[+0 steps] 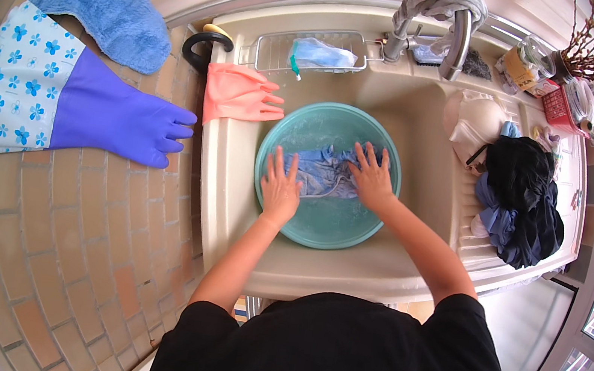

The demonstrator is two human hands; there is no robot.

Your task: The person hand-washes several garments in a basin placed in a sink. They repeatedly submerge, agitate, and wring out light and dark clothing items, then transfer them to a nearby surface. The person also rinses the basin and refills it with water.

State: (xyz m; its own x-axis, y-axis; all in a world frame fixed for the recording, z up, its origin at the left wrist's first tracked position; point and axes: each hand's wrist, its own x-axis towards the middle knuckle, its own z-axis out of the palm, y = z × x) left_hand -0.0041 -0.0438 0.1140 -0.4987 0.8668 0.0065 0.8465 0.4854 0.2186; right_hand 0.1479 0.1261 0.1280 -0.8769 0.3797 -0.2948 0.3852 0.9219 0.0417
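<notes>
A round teal plastic basin (334, 227) stands in a beige sink (418, 174), with water in it. A wet blue cloth garment (323, 175) lies across the middle of the water. My left hand (281, 186) rests with spread fingers at the garment's left end, near the basin's left wall. My right hand (371, 177) lies on its right end, fingers also apart. Neither hand is visibly closed on the cloth. Part of the garment is hidden under my right hand.
A metal faucet (458, 49) wrapped in plastic rises behind the basin. A wire rack (262, 49) and a coral rubber glove (238, 95) are at the back left. Dark clothes (524, 189) and a beige bra (474, 122) lie on the right drainboard. A purple rubber glove (119, 115) hangs by the brick wall.
</notes>
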